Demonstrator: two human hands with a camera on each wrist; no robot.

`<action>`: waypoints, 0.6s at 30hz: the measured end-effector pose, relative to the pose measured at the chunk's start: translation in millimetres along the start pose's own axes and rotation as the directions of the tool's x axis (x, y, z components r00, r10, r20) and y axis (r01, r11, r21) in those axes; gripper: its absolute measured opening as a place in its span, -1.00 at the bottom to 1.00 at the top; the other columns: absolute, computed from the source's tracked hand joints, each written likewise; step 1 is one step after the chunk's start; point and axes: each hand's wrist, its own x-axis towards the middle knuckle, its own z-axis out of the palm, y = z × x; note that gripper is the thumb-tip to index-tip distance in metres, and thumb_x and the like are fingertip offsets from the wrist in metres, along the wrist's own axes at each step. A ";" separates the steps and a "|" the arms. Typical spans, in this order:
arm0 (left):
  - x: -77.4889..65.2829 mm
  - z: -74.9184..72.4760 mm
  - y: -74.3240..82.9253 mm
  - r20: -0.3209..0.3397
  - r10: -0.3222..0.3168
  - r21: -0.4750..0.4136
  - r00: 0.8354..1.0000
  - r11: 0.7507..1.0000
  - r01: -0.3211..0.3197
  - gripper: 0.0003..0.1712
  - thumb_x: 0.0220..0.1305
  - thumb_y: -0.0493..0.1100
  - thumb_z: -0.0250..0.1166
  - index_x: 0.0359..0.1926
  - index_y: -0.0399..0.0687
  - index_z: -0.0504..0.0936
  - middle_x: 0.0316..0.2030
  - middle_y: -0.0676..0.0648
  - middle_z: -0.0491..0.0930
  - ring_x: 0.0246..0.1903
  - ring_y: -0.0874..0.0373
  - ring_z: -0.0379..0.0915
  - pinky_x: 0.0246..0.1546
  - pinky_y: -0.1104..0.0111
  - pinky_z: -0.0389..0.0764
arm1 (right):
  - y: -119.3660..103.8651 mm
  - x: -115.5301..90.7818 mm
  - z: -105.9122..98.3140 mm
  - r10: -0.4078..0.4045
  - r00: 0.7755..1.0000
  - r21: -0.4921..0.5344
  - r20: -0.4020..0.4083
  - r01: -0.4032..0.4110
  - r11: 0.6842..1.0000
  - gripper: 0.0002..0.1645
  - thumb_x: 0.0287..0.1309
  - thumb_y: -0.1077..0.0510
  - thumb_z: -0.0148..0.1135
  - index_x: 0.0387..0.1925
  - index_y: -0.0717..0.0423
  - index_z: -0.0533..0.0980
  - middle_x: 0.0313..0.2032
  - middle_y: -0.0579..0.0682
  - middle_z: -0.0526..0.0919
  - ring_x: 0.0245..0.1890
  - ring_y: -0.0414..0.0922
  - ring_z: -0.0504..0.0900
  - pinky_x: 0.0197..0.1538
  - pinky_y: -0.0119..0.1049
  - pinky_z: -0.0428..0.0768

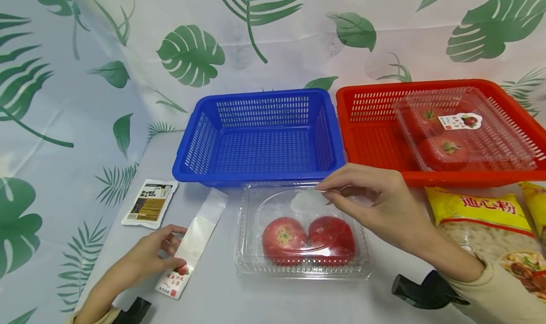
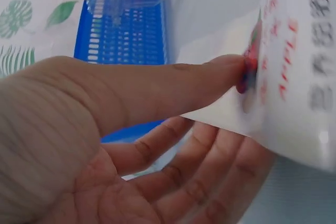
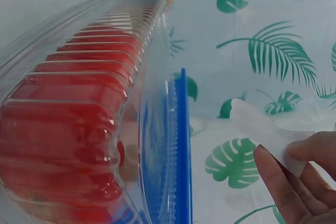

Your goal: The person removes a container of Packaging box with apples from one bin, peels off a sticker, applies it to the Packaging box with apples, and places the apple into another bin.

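Observation:
My left hand (image 1: pixel 147 255) pinches a long white label strip (image 1: pixel 202 234) near its lower end, thumb on the front and fingers behind. Red fruit print and the word "Apple" show on the strip in the left wrist view. Over the far part of a closed clear plastic box (image 1: pixel 247 253), my right hand (image 1: pixel 379 203) pinches a small whitish sticker (image 1: pixel 306 201) between thumb and fingers. In the right wrist view the sticker (image 3: pixel 262 129) hangs apart from the box. Two red apples (image 1: pixel 285 238) sit inside the box.
Behind the box stands a blue basket (image 1: pixel 256 175). Beside it, a red basket (image 1: pixel 426 178) holds a labelled clear box (image 1: pixel 499 144) of tomatoes. Yellow pasta bags (image 1: pixel 486 215) lie at right, and a small white-and-brown packet (image 1: pixel 150 204) lies at left.

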 end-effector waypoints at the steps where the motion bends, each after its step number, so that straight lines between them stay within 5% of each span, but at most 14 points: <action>1: 0.0 1.0 2.6 -0.014 -0.014 0.026 1.000 1.000 0.015 -0.29 0.14 -0.35 0.57 0.25 -0.49 0.45 -0.23 -0.02 0.56 -0.28 0.19 0.52 -0.28 0.35 0.61 | 0.1 0.1 0.3 -0.003 1.000 0.005 0.000 0.003 1.000 -0.48 0.01 0.59 0.46 -0.05 0.07 0.76 -0.16 -0.14 0.79 -0.19 -0.24 0.75 -0.12 -0.45 0.72; 7: -2.5 3.0 27.4 -0.144 -0.128 0.197 0.981 0.968 0.155 -0.30 0.14 -0.23 0.60 0.26 -0.32 0.53 -0.16 -0.05 0.62 -0.18 0.05 0.63 -0.19 0.16 0.69 | 0.8 0.4 2.5 -0.006 1.000 0.032 0.014 0.006 0.999 -0.48 0.00 0.59 0.47 -0.06 0.06 0.77 -0.17 -0.15 0.79 -0.15 -0.20 0.74 -0.12 -0.41 0.73; 11: -7.3 2.1 56.3 -0.303 -0.057 0.266 0.951 0.953 0.142 -0.47 0.25 -0.15 0.54 0.17 -0.25 0.60 -0.09 -0.11 0.68 -0.12 -0.05 0.67 -0.18 0.09 0.74 | 1.0 -0.2 3.2 -0.005 1.000 0.025 0.017 0.005 1.000 -0.49 -0.01 0.58 0.49 -0.07 0.07 0.77 -0.18 -0.14 0.79 -0.16 -0.22 0.74 -0.13 -0.41 0.73; 15: -9.8 5.9 94.8 -0.351 0.117 0.217 0.929 0.975 -0.041 -0.67 0.34 -0.13 0.48 0.06 -0.09 0.68 -0.10 0.00 0.70 -0.15 0.11 0.64 -0.25 0.28 0.74 | 0.1 0.2 5.1 -0.027 1.000 0.041 0.013 0.027 0.999 -0.48 -0.02 0.60 0.49 -0.07 0.07 0.77 -0.18 -0.13 0.79 -0.18 -0.23 0.74 -0.13 -0.42 0.73; 18: -7.3 10.8 124.2 -0.282 0.216 0.095 0.935 0.976 -0.197 -0.80 0.41 -0.08 0.42 0.00 0.03 0.74 -0.14 0.13 0.69 -0.20 0.22 0.63 -0.26 0.35 0.71 | -2.0 1.8 7.3 -0.045 0.999 0.045 0.013 0.044 0.998 -0.49 -0.02 0.60 0.49 -0.08 0.08 0.76 -0.18 -0.12 0.79 -0.19 -0.24 0.75 -0.13 -0.42 0.73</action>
